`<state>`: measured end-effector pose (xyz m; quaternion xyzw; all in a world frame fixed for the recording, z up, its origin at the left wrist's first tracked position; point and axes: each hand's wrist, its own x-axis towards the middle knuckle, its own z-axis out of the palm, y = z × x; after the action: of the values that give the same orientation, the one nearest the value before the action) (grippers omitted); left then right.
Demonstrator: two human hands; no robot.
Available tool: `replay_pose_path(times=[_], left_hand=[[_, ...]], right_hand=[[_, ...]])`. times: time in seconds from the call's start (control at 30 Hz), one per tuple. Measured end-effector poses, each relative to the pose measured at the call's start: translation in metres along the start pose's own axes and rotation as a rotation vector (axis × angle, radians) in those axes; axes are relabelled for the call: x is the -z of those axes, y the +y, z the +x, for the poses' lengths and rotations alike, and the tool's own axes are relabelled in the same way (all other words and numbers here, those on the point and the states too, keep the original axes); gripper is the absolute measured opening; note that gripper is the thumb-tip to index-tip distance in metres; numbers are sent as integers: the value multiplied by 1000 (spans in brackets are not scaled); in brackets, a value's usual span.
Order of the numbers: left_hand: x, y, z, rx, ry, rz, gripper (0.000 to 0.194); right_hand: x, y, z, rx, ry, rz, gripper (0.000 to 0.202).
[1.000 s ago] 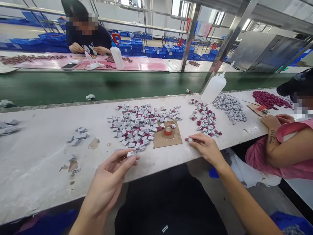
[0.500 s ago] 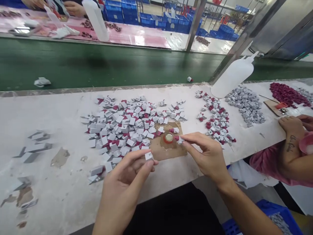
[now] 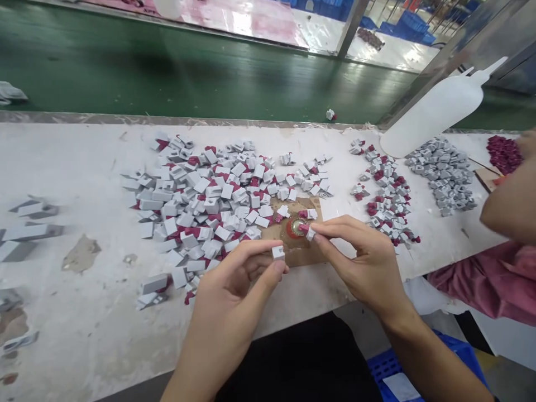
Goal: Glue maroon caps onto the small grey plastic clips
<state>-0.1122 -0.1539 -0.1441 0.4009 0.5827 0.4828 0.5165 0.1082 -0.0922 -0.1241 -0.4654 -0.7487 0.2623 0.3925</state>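
My left hand (image 3: 238,296) pinches a small light-grey plastic block (image 3: 278,253) between thumb and forefinger, with a slot showing in its face. Between the thumb and fingertips of my right hand (image 3: 360,254) is a small grey and dark-red plastic piece (image 3: 309,232). Its red end reaches over a small round red-rimmed cap (image 3: 295,227) with shiny contents; whether it touches them I cannot tell. The cap stands on a brown cardboard piece (image 3: 307,254). Beside the cap lies another grey and red piece (image 3: 307,214).
A big heap of grey and red pieces (image 3: 209,195) spreads left of the cardboard. Further right are a smaller heap (image 3: 383,190), a grey pile (image 3: 446,173) and a white squeeze bottle (image 3: 435,114). A co-worker's arm (image 3: 508,195) is at the right edge. Behind runs a green belt (image 3: 188,72).
The view has tilted down and shifted. My left hand with its block has come nearer my right hand. The right-hand piece's red end has moved from beside the cap to over it.
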Motion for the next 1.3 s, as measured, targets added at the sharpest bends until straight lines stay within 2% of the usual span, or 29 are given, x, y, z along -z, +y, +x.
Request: replay_pose_path(times=[0.2,0.3,0.4,0.53,0.67,0.93,1.07,1.3], left_hand=[[-5,6,6,-6,-17,-36,20],[-9,10,11,-8,-26,-76,19],[-13,16,16,-4,-35,-100,17],[-17,25,22,-11,-86,-197,19],[-21,31,25,-12,-161,-272,15],[-29,29,27,-7,-197,-305,18],[-29,29,27,-21,-175,-190,16],[-16,52,26,-94,-130,31,10]], right_hand=[[3,-4,6,2,-37,-40,22],[6,-5,6,-40,5,26,25],[7,-4,4,-145,57,229,30],[7,1,3,-262,-16,578,27],[5,4,3,-326,-52,719,21],[8,3,3,-264,-57,661,21],[13,-1,7,-224,-88,534,24],[15,-10,21,-205,-148,553,16]])
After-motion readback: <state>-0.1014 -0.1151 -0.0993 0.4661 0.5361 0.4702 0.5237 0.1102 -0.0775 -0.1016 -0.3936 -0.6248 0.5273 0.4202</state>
